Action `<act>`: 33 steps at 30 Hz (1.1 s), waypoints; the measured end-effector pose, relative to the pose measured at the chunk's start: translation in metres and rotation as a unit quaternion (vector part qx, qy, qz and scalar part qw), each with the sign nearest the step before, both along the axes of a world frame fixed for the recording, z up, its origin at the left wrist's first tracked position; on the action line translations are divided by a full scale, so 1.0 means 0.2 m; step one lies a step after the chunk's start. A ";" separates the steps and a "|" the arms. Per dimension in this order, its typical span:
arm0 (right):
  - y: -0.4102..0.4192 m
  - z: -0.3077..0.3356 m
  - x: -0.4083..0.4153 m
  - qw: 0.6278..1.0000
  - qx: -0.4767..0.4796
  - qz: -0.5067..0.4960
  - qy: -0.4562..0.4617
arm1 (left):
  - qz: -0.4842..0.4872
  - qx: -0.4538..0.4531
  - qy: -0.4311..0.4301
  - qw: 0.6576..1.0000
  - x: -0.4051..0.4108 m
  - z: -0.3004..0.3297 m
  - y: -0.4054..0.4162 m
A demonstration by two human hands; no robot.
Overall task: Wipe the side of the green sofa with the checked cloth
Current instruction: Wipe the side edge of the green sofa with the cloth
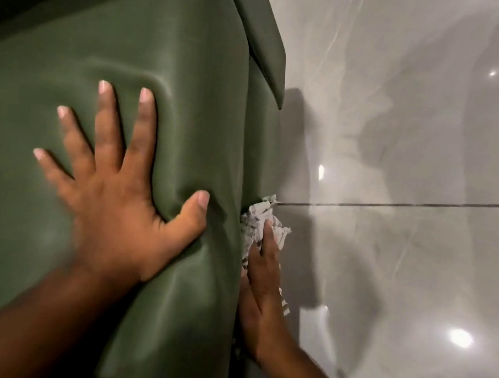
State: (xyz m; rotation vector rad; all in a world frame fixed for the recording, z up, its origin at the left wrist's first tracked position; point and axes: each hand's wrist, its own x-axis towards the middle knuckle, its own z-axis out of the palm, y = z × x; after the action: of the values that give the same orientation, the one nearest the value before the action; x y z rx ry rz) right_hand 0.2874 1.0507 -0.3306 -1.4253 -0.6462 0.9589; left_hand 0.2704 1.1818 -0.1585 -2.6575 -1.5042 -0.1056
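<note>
In the head view, the wiping looks to be in progress rather than finished. The right hand (263,276), at the lower centre of the frame, lies flat against the side face of the green sofa (152,52), with the checked cloth (257,222) trapped between palm and upholstery. How much of the side is already wiped cannot be told: the face is seen almost edge-on, and no clean or dirty patches show on it. Judging by where the hand sits, roughly midway along the visible edge, part of the side above and below it probably remains to be covered.

The right hand's fingers (268,236) are stretched out straight and pressed on the cloth, not curled around it; the cloth is held by pressure. The left hand (117,187), at centre left, is spread wide open with its palm on the broad green surface, grasping nothing; the padding dimples around it, so it seems to serve as a brace.

The cloth is white with dark checks, crumpled, its ragged edge poking out past the fingertips and along the outer side of the hand. The sofa is a smooth, matte dark green, soft enough to crease under the left hand. It fills the left half of the frame. The glossy grey tiled floor (409,263) with one dark grout line fills the right.
</note>
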 end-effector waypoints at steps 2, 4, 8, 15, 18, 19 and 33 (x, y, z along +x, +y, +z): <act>0.21 -0.01 0.14 1.000 -0.015 -0.008 -0.016 | -0.001 0.006 -0.009 1.000 0.00 -0.01 0.01; 0.49 -0.03 0.35 0.999 -0.017 -0.030 -0.012 | 0.000 0.013 -0.003 1.000 0.00 -0.03 0.00; 0.93 -0.09 0.66 0.996 -0.041 -0.051 0.068 | 0.001 0.018 -0.001 1.000 0.01 -0.03 0.02; 0.87 -0.19 0.70 0.923 -0.199 0.005 0.328 | -0.001 0.046 0.010 0.999 0.01 -0.06 0.02; 0.67 -0.27 0.56 0.875 -0.198 0.006 0.442 | 0.000 0.055 0.013 0.998 -0.01 -0.07 0.02; 0.60 -0.28 0.50 0.862 -0.193 -0.002 0.469 | -0.002 0.054 0.017 0.998 -0.02 -0.08 0.03; 0.15 0.32 0.70 0.843 -0.062 -0.129 0.518 | 0.025 0.015 0.078 0.996 -0.04 -0.02 -0.01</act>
State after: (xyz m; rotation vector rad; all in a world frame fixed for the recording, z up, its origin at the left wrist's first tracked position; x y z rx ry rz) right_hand 0.4279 1.0801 -0.2662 -0.8525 0.4146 1.3701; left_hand 0.2623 1.1798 -0.1628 -2.5361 -1.5054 0.0808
